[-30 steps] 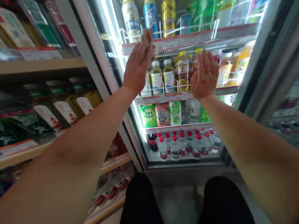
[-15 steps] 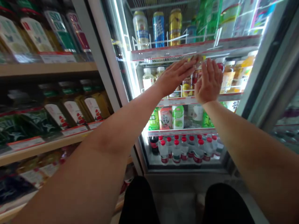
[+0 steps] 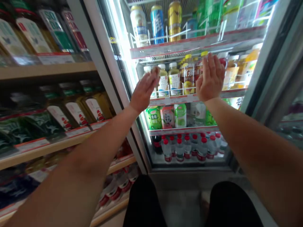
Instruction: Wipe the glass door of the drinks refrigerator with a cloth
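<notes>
My left hand (image 3: 145, 90) is raised before the left side of a lit drinks cooler (image 3: 187, 171), its fingers stretched out and blurred at the tips. A brownish patch shows at those fingertips; I cannot make it out. To the right, my right hand (image 3: 211, 77) stands upright with its fingers straight, and it holds nothing visible. Between the hands are tea bottles with white labels (image 3: 174, 78) and yellow-capped brown bottles (image 3: 188, 74). Behind the right hand stand juice bottles (image 3: 230, 74), partly covered. Whether either hand touches glass cannot be told.
Cans (image 3: 175, 22) and green bottles (image 3: 214, 15) fill the cooler's top shelf. Lower down are cartons (image 3: 167, 116) and red-capped water bottles (image 3: 179, 149). On the left a wooden shelf (image 3: 47, 71) carries bottles. My dark-clothed knees (image 3: 143, 201) are below.
My left hand has swung left and slightly down, away from my right hand, uncovering tea bottles. The right hand stays nearly in place. The view has shifted slightly.
</notes>
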A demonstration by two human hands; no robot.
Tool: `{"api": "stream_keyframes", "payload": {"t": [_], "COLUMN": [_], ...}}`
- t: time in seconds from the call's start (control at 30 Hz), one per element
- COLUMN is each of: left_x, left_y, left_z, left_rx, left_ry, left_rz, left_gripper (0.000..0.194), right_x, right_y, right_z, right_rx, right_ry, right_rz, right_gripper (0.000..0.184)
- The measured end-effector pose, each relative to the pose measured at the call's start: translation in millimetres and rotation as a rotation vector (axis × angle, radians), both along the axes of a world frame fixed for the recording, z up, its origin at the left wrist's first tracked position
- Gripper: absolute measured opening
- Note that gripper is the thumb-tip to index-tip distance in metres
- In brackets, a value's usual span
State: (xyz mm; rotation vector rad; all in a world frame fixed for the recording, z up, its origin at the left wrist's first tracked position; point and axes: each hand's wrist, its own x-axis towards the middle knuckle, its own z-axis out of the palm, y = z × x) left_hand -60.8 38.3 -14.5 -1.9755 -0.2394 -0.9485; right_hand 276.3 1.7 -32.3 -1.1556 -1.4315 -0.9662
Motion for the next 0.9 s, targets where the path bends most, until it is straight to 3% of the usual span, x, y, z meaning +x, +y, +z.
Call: {"api": "stream_keyframes", "payload": {"t": [0.07,0.13,0.2,0.3,0.37,0.4,0.47,0.57,0.63,0.8,0.9], "left_x": [1.6,5.2,11.4,29.7,47.6,57.1,74.8,94.4,104.8,134.5,135.0], "left_y": [-13.6,-21.1,-18.6,-1.0,10.0,12.4,9.5,-7.0,-15.6,-3.7,13.0], "left_z": [-26.6,-31.2,-10.5,39.9,58.7,59.3,45.4,18.3,20.2,86.2,106.8], "left_rx": [0.016,0.033,0.034,-0.005,-0.019,-0.026,-0.04,-0.064,-0.06,-0.08,-0.154], "left_ry": [0.184,0.34,0.339,0.062,-0.102,-0.147,-0.127,0.14,0.271,0.066,-0.002], "left_rz": [0.032,0.056,0.074,0.087,0.052,0.043,0.043,0.068,0.064,0.071,0.041], "left_gripper": [0.061,0.061,0.058,0.058,0.056,0.056,0.055,0.054,0.053,0.054,0.053], "right_x": [0.0,-1.2,-2.6,-3.1,-1.9,-1.1,0.0,-0.7,-1.9,-2.1,-1.7], "right_y": [0.2,-1.7,-4.1,-4.0,-0.5,1.8,6.0,7.7,5.4,-1.4,-0.5], "right_z": [-0.2,-0.4,-0.5,-0.8,-1.1,-1.2,-1.5,-1.6,-1.4,-0.4,0.2], "right_rx": [0.003,0.007,-0.002,0.011,0.035,0.042,0.049,0.062,0.052,0.005,0.007], "right_ry": [0.005,0.008,0.011,0.02,0.016,0.013,0.004,0.026,0.044,0.005,0.022], "right_rz": [0.0,-0.003,-0.009,-0.012,-0.006,-0.002,0.006,0.021,0.021,-0.01,0.006], "right_gripper": [0.071,0.07,0.069,0.066,0.066,0.066,0.067,0.065,0.064,0.066,0.067]}}
